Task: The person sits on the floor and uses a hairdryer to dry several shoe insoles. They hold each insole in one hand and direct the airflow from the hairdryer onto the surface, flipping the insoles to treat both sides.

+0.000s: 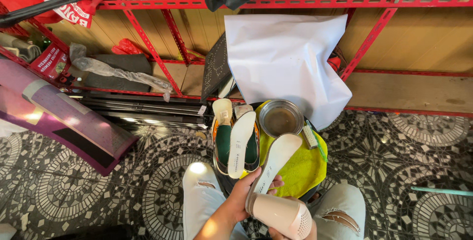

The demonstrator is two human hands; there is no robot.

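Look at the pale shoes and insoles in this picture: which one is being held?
The beige slipper nearest the camera, gripped by the left hand. The other insoles lie loose on the green-lined shoes by the metal bowl.

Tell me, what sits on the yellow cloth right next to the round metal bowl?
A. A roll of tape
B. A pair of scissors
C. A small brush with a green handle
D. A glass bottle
C: a small brush with pale bristles and a green handle lies on the yellow cloth, just right of the metal bowl.
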